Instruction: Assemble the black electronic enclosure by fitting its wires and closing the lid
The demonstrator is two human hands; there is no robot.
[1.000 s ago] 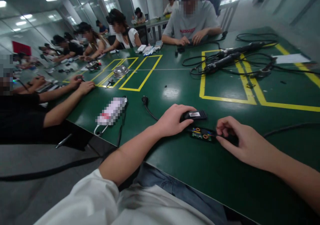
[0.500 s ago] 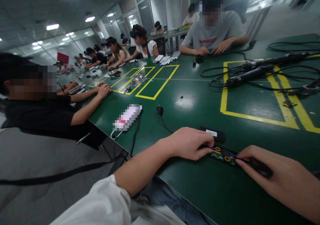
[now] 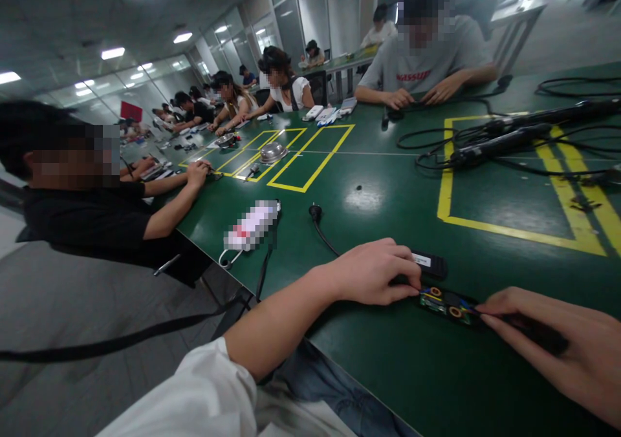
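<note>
A narrow black housing with an open green circuit board (image 3: 444, 302) lies on the table between my hands. Two copper ring coils and blue and yellow wires show on it. My left hand (image 3: 381, 272) is closed in a pinch at the board's left end, where a blue wire runs to the fingertips. At the right end, my right hand (image 3: 553, 340) pinches another wire with thumb and forefinger; a dark thing under its palm is mostly hidden. Just behind lies a black cover (image 3: 436, 266) with a white label. A black plug (image 3: 315, 213) has its cord running under my left wrist.
A pixelated white object (image 3: 252, 225) lies on the left. Yellow tape (image 3: 509, 229) marks the green table (image 3: 369, 353). Black rods with cables (image 3: 509, 143) lie at the back right, a metal bowl (image 3: 273, 153) further off. Other people sit around the table.
The whole view has shifted a little, so most things stand slightly further right. Both hands keep their pinch at the two ends of the board.
</note>
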